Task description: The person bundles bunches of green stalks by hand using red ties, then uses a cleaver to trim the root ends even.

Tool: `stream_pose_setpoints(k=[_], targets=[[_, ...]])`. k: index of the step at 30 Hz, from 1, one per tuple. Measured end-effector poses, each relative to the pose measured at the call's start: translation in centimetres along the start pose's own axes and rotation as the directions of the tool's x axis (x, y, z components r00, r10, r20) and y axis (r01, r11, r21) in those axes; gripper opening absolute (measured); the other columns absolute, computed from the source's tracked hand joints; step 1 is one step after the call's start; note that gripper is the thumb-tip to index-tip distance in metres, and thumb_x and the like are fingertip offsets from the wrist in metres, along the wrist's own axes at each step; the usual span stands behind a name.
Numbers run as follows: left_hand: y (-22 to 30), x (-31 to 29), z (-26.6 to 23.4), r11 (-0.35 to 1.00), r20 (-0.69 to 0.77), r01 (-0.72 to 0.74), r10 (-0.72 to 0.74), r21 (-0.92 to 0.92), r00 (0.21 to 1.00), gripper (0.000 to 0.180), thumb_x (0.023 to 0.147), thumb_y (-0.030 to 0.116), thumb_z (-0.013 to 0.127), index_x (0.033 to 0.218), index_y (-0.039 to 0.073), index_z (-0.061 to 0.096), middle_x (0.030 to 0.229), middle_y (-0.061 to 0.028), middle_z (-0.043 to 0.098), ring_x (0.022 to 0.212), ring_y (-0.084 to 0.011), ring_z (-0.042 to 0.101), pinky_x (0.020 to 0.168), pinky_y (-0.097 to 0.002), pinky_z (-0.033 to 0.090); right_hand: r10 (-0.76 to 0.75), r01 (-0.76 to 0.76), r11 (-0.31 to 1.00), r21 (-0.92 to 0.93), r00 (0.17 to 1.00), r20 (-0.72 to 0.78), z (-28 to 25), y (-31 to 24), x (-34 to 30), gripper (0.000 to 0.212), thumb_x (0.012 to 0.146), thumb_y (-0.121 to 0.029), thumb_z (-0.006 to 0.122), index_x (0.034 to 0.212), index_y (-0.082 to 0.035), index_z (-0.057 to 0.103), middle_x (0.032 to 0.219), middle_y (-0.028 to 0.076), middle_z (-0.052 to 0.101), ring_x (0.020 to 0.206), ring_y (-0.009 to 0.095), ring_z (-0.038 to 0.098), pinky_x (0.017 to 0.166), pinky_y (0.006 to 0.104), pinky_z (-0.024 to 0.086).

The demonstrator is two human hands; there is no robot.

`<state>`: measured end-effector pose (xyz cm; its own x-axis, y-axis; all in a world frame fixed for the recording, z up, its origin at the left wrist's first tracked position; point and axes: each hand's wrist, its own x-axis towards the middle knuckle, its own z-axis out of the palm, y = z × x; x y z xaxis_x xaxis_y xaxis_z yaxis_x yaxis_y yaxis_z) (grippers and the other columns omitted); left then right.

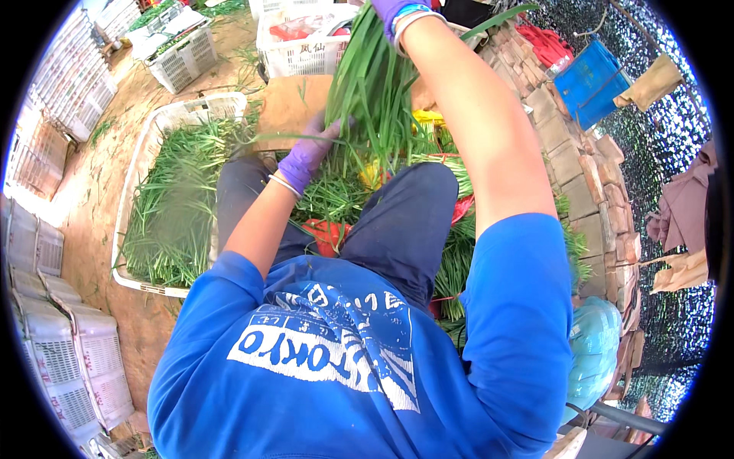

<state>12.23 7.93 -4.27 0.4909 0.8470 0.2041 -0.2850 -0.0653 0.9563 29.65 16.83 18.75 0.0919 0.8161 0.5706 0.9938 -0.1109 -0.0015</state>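
A long bunch of garlic chives (pixel 372 84) hangs in front of me, its flat green leaves fanning downward. My right hand (pixel 401 14), in a purple glove, is raised at the top edge and closed around the upper end of the bunch. Lower down, my left hand (pixel 307 153), also gloved in purple, has its fingers closed on leaves at the bunch's left side; its fingertips are partly hidden and slightly blurred. Loose chives (pixel 332 200) lie between my knees. A red thing (pixel 327 236) shows there, and a yellow one (pixel 373 176) sits among the leaves.
To my left stands a white crate (pixel 120 229) filled with chives. Another white crate (pixel 302 55) is ahead, with more crates (pixel 183 61) farther back and stacked crates (pixel 69 344) at far left. Bricks (pixel 577 191) line the right side, near a blue bin (pixel 589 84).
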Motion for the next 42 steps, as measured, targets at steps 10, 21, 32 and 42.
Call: stream_pose_setpoints(k=[10,21,32,42], targets=[[-1.9,-5.0,-3.6,0.959,0.093,0.278,-0.272,-0.054,0.958,0.031,0.099,0.026,0.056,0.119,0.004,0.064,0.070,-0.0001,0.064,0.056,-0.0070,0.056,0.052,-0.0230,0.043,-0.166,0.164,0.883,-0.439,0.986,0.034,-2.2,9.5,1.9,0.019,0.089,-0.013,0.057,0.101,-0.005,0.069,0.096,0.020,0.070,0.087,0.032,0.069,0.080,0.0410,0.054],[3.9,-7.3,2.2,0.008,0.145,-0.185,0.590,0.983,0.794,0.074,0.082,0.031,0.069,0.149,0.029,0.038,0.155,-0.0126,0.031,0.143,-0.0372,0.028,0.116,-0.0573,0.020,0.358,-0.289,0.830,0.477,0.932,-0.058,-4.8,13.8,4.3,0.040,0.083,-0.025,0.065,0.105,0.008,0.066,0.100,0.021,0.069,0.091,0.029,0.066,0.084,0.0372,0.049],[15.8,1.0,3.2,-0.478,0.518,-0.206,0.816,0.854,0.255,0.056,0.081,0.023,0.061,0.133,0.041,0.055,0.143,0.0086,0.049,0.134,-0.0239,0.039,0.115,-0.0452,0.024,-0.145,0.171,0.941,0.292,0.983,-0.109,-15.6,-0.4,-0.7,0.037,0.087,-0.032,0.056,0.096,0.001,0.071,0.092,0.023,0.070,0.084,0.036,0.070,0.073,0.0417,0.054],[20.4,-0.6,4.7,-0.525,0.669,-0.500,0.726,0.688,0.159,0.020,0.071,0.021,0.069,0.092,0.022,0.071,0.119,0.0093,0.060,0.124,-0.0188,0.050,0.107,-0.0524,0.040,-0.340,0.326,0.939,-0.106,0.928,-0.152,-13.7,-1.8,-1.5,0.038,0.087,-0.034,0.057,0.095,-0.001,0.071,0.093,0.029,0.068,0.091,0.042,0.067,0.079,0.0440,0.052]])
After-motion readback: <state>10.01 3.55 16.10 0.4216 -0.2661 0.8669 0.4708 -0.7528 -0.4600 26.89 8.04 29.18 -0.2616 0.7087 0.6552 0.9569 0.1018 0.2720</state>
